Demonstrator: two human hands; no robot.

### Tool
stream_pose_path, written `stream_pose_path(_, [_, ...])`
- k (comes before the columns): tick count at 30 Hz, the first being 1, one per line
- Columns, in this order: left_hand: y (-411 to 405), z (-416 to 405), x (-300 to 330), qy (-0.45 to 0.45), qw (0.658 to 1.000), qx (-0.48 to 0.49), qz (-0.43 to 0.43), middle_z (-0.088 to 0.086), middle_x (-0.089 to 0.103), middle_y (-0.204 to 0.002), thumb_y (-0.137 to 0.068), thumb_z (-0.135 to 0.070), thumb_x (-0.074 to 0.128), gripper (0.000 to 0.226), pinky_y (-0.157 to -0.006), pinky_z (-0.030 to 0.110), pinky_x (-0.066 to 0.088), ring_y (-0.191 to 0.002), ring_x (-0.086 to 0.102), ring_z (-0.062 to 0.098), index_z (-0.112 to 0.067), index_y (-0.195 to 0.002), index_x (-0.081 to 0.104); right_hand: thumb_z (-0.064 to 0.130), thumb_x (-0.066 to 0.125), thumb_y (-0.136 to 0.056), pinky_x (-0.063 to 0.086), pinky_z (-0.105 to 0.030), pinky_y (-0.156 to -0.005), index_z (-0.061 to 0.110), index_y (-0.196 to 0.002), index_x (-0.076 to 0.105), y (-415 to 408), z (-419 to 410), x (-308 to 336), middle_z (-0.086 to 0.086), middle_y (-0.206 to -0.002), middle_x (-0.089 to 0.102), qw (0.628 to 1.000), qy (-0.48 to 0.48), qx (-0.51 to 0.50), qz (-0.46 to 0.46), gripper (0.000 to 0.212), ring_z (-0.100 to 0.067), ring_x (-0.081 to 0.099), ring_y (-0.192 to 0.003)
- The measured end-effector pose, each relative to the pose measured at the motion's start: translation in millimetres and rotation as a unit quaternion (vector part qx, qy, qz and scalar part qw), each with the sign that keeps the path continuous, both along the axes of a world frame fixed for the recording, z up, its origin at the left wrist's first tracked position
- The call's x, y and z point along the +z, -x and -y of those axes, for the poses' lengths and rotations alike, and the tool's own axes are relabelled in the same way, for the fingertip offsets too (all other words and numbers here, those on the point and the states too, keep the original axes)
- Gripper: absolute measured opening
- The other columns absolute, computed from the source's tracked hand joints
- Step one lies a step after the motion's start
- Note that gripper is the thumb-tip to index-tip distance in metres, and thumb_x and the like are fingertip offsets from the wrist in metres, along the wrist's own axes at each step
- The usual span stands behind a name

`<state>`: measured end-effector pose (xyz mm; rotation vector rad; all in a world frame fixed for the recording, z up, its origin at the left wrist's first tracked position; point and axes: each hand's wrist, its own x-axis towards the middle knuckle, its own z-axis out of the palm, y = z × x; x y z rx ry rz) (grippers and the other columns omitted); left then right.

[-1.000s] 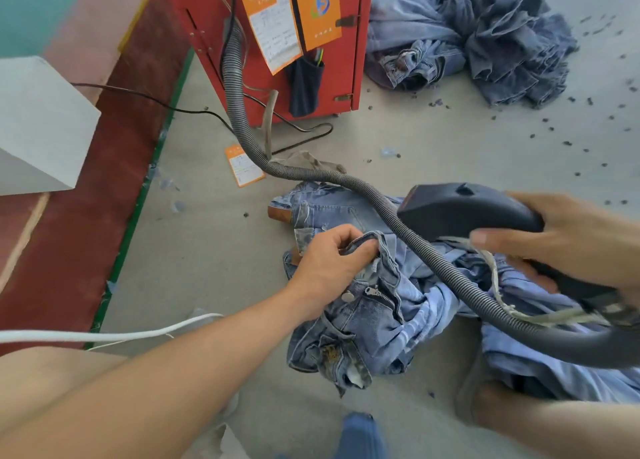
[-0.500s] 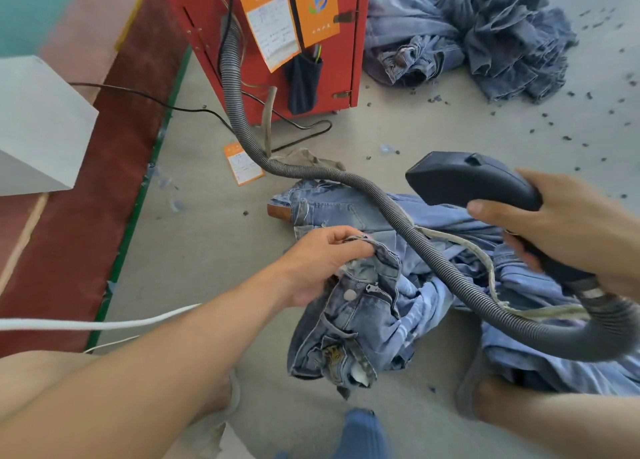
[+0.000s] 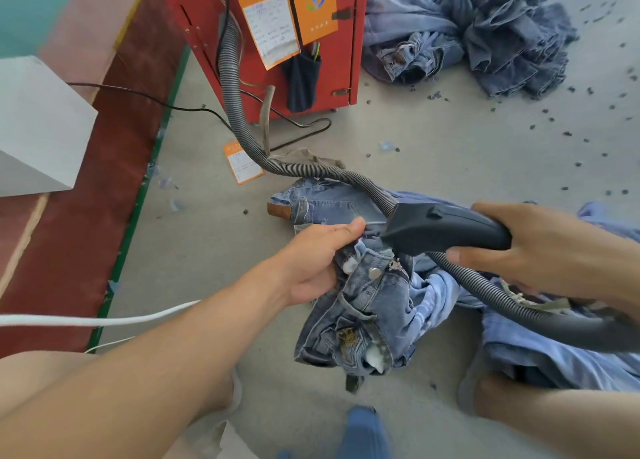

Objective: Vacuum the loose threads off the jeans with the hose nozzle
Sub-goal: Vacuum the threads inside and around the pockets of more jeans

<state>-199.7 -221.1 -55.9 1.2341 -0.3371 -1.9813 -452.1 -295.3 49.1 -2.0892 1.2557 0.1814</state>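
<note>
I'm gripping the crumpled light-blue denim jeans (image 3: 363, 306) in my left hand (image 3: 311, 261); my right hand (image 3: 540, 247), at 3 o'clock, is clasping the dark grey plastic hose nozzle (image 3: 440, 228); the labels' writing is unreadable.

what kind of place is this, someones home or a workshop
Most likely a garment finishing workshop, not a home. A heap of jeans lies dumped on the bare concrete floor, a ribbed hose runs from a red machine cabinet carrying orange work tickets, and thread scraps dot the floor.

We see bare floor (image 3: 450, 153) open beyond the jeans (image 3: 367, 306) — passable. The hose (image 3: 242, 126) and red cabinet (image 3: 343, 60) block the far left.
</note>
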Motion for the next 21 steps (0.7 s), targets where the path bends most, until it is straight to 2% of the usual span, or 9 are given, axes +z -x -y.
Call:
stream_pose_path(3, [5.1,-2.8,-1.8,-0.012,1.0,-0.017,-0.02,0.017,0.072,-0.124,-0.108,-0.025,0.048,0.035,-0.102,0.043,0.056,-0.111,0.071,0.028,-0.007,-0.119,0.075,0.059,0.067,-0.09,0.041,-0.013,-0.043,0.041,-0.092,0.059,-13.0,1.4,-9.1,0.026,-0.068,0.066,1.0,0.006,-0.002,0.023,0.019,0.002,0.06,-0.048])
stream_pose_path(5, [4.8,-3.6,-0.4,-0.027,0.999,-0.014,-0.035,0.016,0.07,-0.129,-0.108,-0.026,0.044,0.038,-0.098,0.041,0.058,-0.117,0.069,0.029,-0.005,-0.126,0.071,0.059,0.067,-0.09,0.039,-0.017,-0.043,0.041,-0.092,0.057,-16.7,3.9,-11.2,0.031,-0.07,0.064,0.999,0.024,-0.009,0.025,0.02,0.004,0.06,-0.053])
stream_pose_path(7, [0.1,-1.7,1.7,-0.034,0.999,-0.004,-0.036,0.019,0.068,-0.133,-0.108,-0.027,0.042,0.044,-0.099,0.043,0.056,-0.125,0.064,0.034,0.001,-0.135,0.062,0.063,0.065,-0.085,0.04,-0.025,-0.049,0.041,-0.09,0.058,-9.5,9.0,-8.8,0.028,-0.068,0.065,0.998,0.052,-0.027,0.017,0.024,0.002,0.062,-0.055])
stream_pose_path(9, [-2.9,1.4,2.0,-0.04,0.998,0.013,-0.037,0.021,0.065,-0.136,-0.108,-0.027,0.043,0.047,-0.107,0.047,0.051,-0.131,0.06,0.038,0.003,-0.142,0.055,0.066,0.064,-0.08,0.042,-0.025,-0.049,0.047,-0.091,0.058,3.6,12.1,-1.1,0.019,-0.064,0.067,0.999,0.038,-0.034,0.008,0.023,-0.003,0.062,-0.049])
stream_pose_path(12, [-1.6,0.9,3.6,-0.044,0.998,0.018,-0.05,0.025,0.062,-0.139,-0.107,-0.025,0.042,0.049,-0.105,0.047,0.051,-0.123,0.063,0.037,0.006,-0.144,0.053,0.072,0.062,-0.077,0.043,-0.026,-0.053,0.051,-0.092,0.056,3.1,3.8,-1.0,0.024,-0.071,0.067,0.999,0.029,0.022,-0.035,0.026,0.001,0.064,-0.061])
stream_pose_path(15, [-2.8,-1.7,0.4,-0.041,0.998,0.013,-0.055,0.025,0.063,-0.136,-0.106,-0.025,0.04,0.05,-0.094,0.043,0.057,-0.114,0.068,0.035,0.008,-0.141,0.054,0.07,0.059,-0.085,0.04,-0.024,-0.053,0.04,-0.09,0.053,-15.4,-4.4,-18.8,0.012,-0.068,0.064,0.994,0.096,0.027,-0.047,0.032,-0.004,0.06,-0.059])
stream_pose_path(17, [-4.1,-3.1,0.0,-0.033,0.998,0.001,-0.06,0.025,0.063,-0.138,-0.107,-0.026,0.04,0.049,-0.094,0.044,0.058,-0.123,0.065,0.037,0.007,-0.138,0.058,0.063,0.061,-0.092,0.038,-0.024,-0.051,0.039,-0.093,0.05,-22.6,-2.1,-23.9,0.012,-0.069,0.062,0.991,0.129,0.001,-0.044,0.027,-0.004,0.058,-0.059])
stream_pose_path(19, [-2.6,-3.0,2.5,-0.025,0.997,-0.014,-0.067,0.024,0.065,-0.135,-0.108,-0.026,0.039,0.046,-0.094,0.043,0.058,-0.125,0.064,0.037,0.004,-0.13,0.066,0.062,0.063,-0.092,0.038,-0.027,-0.05,0.04,-0.09,0.051,-16.8,2.8,-20.9,0.009,-0.065,0.062,0.992,0.119,-0.019,-0.026,0.025,-0.006,0.059,-0.055])
stream_pose_path(21, [-0.8,-1.4,3.0,-0.012,0.998,-0.013,-0.054,0.021,0.071,-0.126,-0.11,-0.025,0.037,0.047,-0.088,0.039,0.061,-0.114,0.071,0.032,-0.001,-0.114,0.077,0.067,0.062,-0.086,0.039,-0.028,-0.051,0.046,-0.089,0.052,-6.0,3.0,-12.7,0.025,-0.073,0.065,0.996,0.087,-0.008,-0.005,0.023,0.0,0.062,-0.064])
